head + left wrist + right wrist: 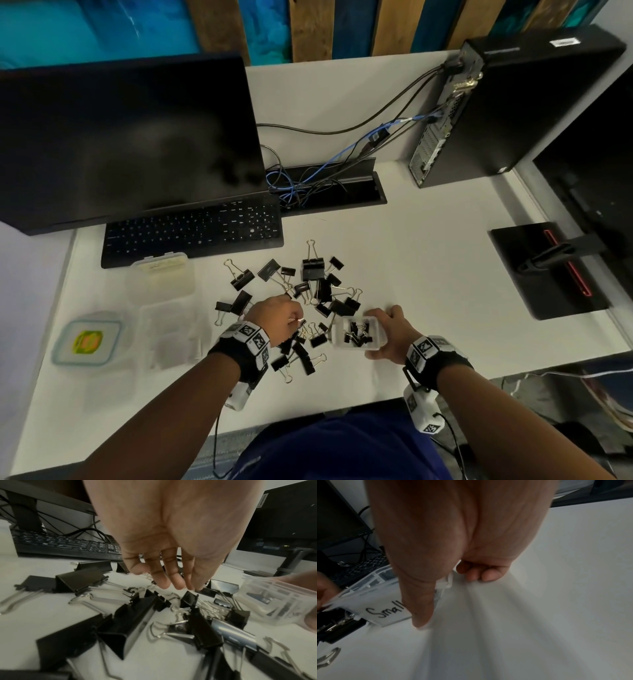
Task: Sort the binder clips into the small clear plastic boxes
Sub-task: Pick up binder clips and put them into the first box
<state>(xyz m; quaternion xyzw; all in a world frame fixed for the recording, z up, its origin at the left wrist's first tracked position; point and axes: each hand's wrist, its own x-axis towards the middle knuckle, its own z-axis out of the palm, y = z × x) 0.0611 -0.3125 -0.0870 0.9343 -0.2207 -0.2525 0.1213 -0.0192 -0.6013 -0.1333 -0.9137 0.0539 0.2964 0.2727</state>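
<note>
Many black binder clips (315, 294) of differing sizes lie heaped on the white desk (428, 274). My left hand (291, 318) hangs over the near side of the heap, fingers (164, 580) straight and pointing down, tips just above the clips (133, 616); nothing shows between them. My right hand (382, 329) grips a small clear plastic box (359, 334) with several small clips inside, just right of the heap. In the right wrist view the thumb (419, 601) lies along the box's labelled side (385, 609), which reads "Small", and the other fingers curl behind it.
Left of the heap lie two more clear boxes (161, 277) (171, 335) and a blue-rimmed lidded container (87, 342). Behind are a keyboard (191, 229) and monitor (126, 137). A cable tray (329, 185), PC tower (496, 102) and second monitor's base (548, 270) stand at the right.
</note>
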